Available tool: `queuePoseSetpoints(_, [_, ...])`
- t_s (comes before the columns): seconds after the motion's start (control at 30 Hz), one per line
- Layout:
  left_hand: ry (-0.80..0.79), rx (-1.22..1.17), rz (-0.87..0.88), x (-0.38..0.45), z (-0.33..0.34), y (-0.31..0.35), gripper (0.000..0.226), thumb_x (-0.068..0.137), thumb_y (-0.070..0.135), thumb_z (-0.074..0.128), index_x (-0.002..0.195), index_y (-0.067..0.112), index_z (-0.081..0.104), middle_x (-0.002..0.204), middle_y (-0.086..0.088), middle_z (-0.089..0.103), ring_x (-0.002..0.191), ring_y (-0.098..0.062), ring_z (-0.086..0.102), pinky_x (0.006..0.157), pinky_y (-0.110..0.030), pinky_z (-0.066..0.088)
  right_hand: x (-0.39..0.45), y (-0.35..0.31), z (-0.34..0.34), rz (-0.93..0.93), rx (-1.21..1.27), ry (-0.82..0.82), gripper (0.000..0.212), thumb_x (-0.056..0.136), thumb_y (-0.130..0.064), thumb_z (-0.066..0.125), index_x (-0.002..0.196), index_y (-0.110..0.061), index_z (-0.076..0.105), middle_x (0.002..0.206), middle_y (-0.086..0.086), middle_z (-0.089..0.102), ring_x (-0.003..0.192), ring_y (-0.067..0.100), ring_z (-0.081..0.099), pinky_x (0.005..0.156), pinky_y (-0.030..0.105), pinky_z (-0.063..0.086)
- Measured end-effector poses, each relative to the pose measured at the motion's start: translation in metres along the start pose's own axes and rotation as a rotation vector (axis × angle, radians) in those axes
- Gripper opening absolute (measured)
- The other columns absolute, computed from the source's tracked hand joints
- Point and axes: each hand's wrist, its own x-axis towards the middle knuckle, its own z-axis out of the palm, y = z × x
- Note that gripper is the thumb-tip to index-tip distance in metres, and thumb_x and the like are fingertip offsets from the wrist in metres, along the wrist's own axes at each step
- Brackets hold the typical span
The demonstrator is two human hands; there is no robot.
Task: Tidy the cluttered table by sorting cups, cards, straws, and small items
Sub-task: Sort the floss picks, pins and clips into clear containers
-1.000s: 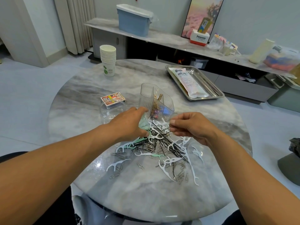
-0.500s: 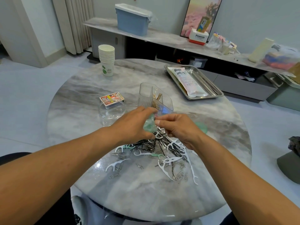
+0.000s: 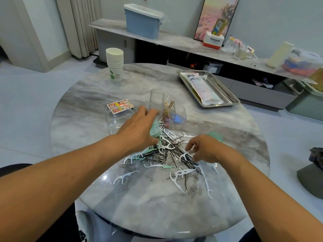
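Note:
A heap of white and mint floss picks, black hairpins and paper clips [image 3: 172, 159] lies on the round marble table [image 3: 87, 95]. My left hand [image 3: 139, 128] grips a bunch of mint and white floss picks [image 3: 157, 126] beside the clear divided organiser [image 3: 167, 109], which holds a few hairpins. My right hand [image 3: 204, 149] is down on the heap's right side, fingertips curled onto a white floss pick. A stack of paper cups [image 3: 114, 64] stands at the far left. A card box [image 3: 120, 106] lies behind a clear bowl [image 3: 116, 120].
A steel tray [image 3: 229, 96] with a packet [image 3: 201, 88] sits at the far right of the table. A mint lid [image 3: 215, 136] lies just past my right hand. A low shelf with a blue bin [image 3: 143, 21] runs along the wall. The near table edge meets my lap.
My right hand moved from beside the left hand at the organiser down and right onto the heap. My left hand still holds the floss picks and shifted slightly toward the organiser.

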Motion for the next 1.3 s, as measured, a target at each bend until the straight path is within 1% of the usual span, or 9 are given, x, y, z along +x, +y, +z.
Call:
queuePoseSetpoints(0.17, [-0.043, -0.013, 0.017, -0.002, 0.001, 0.003, 0.097, 0.075, 0.044, 0.084, 0.152, 0.024, 0.027, 0.148, -0.001, 0.036, 0.135, -0.022, 0.038, 0.110, -0.041, 0.040, 0.007, 0.004, 0.008, -0.023, 0.061, 0.052, 0.016, 0.081, -0.011, 0.084, 0.093, -0.015, 0.074, 0.086, -0.001, 0.071, 0.076, 0.015, 0.066, 0.072, 0.030, 0.055])
queuePoseSetpoints(0.33, [-0.048, 0.015, 0.013, -0.002, -0.002, -0.002, 0.084, 0.079, 0.047, 0.080, 0.145, 0.025, 0.033, 0.145, 0.001, 0.039, 0.134, -0.021, 0.037, 0.104, -0.039, 0.039, 0.008, 0.009, 0.006, -0.009, 0.151, 0.016, 0.011, 0.085, -0.011, 0.082, 0.084, -0.010, 0.071, 0.076, 0.009, 0.075, 0.059, 0.014, 0.063, 0.061, 0.033, 0.056])
queuePoseSetpoints(0.47, [-0.074, 0.045, 0.016, -0.001, -0.001, -0.007, 0.078, 0.083, 0.041, 0.078, 0.144, 0.026, 0.032, 0.145, -0.001, 0.037, 0.134, -0.022, 0.036, 0.105, -0.040, 0.039, 0.005, 0.007, -0.003, -0.106, 0.403, 0.070, 0.010, 0.087, -0.004, 0.077, 0.088, -0.005, 0.067, 0.083, 0.019, 0.074, 0.070, 0.024, 0.067, 0.077, 0.046, 0.060])
queuePoseSetpoints(0.57, [-0.098, 0.008, 0.014, -0.001, 0.000, -0.006, 0.080, 0.081, 0.035, 0.081, 0.144, 0.027, 0.033, 0.146, -0.001, 0.037, 0.134, -0.022, 0.036, 0.108, -0.040, 0.039, -0.002, -0.006, -0.011, -0.230, 0.625, 0.141, 0.007, 0.087, -0.004, 0.076, 0.091, -0.006, 0.071, 0.087, 0.011, 0.074, 0.081, 0.017, 0.068, 0.086, 0.033, 0.058])
queuePoseSetpoints(0.67, [-0.108, -0.004, 0.022, 0.000, 0.002, -0.003, 0.086, 0.074, 0.034, 0.086, 0.144, 0.027, 0.036, 0.144, 0.000, 0.041, 0.132, -0.021, 0.040, 0.107, -0.038, 0.040, -0.008, -0.024, -0.015, -0.291, 0.779, 0.196, 0.008, 0.085, -0.007, 0.079, 0.091, -0.009, 0.076, 0.086, 0.006, 0.075, 0.078, 0.009, 0.068, 0.079, 0.019, 0.056])
queuePoseSetpoints(0.97, [-0.101, -0.064, 0.094, -0.002, 0.007, 0.006, 0.080, 0.069, 0.050, 0.086, 0.133, 0.042, 0.039, 0.120, 0.012, 0.040, 0.115, -0.013, 0.044, 0.087, -0.035, 0.046, -0.012, -0.058, 0.001, -0.426, 0.870, 0.279, 0.016, 0.089, -0.008, 0.076, 0.092, -0.024, 0.079, 0.091, -0.005, 0.079, 0.090, 0.009, 0.073, 0.088, 0.026, 0.057])
queuePoseSetpoints(1.1, [-0.099, -0.063, 0.069, -0.003, 0.005, 0.002, 0.081, 0.072, 0.049, 0.085, 0.137, 0.046, 0.036, 0.126, 0.009, 0.041, 0.105, -0.014, 0.049, 0.086, -0.037, 0.050, -0.010, -0.029, -0.020, -0.160, 0.611, 0.390, 0.008, 0.090, -0.012, 0.076, 0.092, -0.020, 0.075, 0.084, -0.005, 0.074, 0.074, 0.009, 0.066, 0.066, 0.023, 0.052])
queuePoseSetpoints(1.2, [-0.112, -0.040, 0.062, -0.005, 0.004, 0.001, 0.077, 0.072, 0.047, 0.085, 0.134, 0.045, 0.038, 0.124, 0.010, 0.040, 0.100, -0.014, 0.050, 0.086, -0.038, 0.053, -0.008, -0.003, -0.021, 0.085, 0.194, 0.165, 0.007, 0.084, -0.012, 0.081, 0.085, -0.013, 0.074, 0.085, 0.003, 0.075, 0.078, 0.019, 0.067, 0.070, 0.032, 0.057])
queuePoseSetpoints(1.3, [-0.118, -0.022, 0.068, -0.005, 0.004, 0.002, 0.073, 0.073, 0.047, 0.085, 0.130, 0.045, 0.040, 0.128, 0.009, 0.041, 0.103, -0.016, 0.051, 0.087, -0.040, 0.053, -0.010, 0.004, -0.013, 0.208, -0.101, -0.007, 0.020, 0.078, -0.022, 0.087, 0.090, -0.010, 0.075, 0.092, 0.004, 0.076, 0.083, 0.022, 0.069, 0.073, 0.030, 0.054])
